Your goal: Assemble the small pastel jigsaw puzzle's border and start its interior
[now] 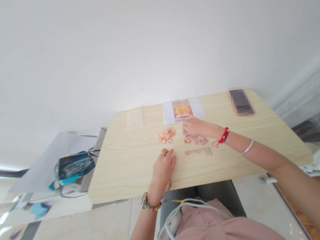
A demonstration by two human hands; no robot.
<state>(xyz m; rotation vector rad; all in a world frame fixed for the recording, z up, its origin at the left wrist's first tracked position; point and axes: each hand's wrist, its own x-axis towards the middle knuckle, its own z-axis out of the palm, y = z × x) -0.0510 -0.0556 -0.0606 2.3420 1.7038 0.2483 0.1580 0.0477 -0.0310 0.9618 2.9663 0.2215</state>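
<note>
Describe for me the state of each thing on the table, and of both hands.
Left hand: resting, fingers loosely bent.
Right hand: fingers down, grip hidden.
Orange jigsaw pieces: loose, heaped.
Purplish jigsaw pieces: partly hidden; joining unclear.
Jigsaw strip: apparently joined, flat.
Printed picture sheet: flat, face up.
Smartphone: flat, screen blurred.
Translucent sheet: flat.

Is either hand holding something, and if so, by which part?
I can't tell for the right hand, bent over puzzle pieces; the left hand rests on the table, with nothing visible in it.

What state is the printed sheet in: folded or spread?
Spread. The printed sheet lies flat on the table, picture facing up, beyond the right hand.
</note>
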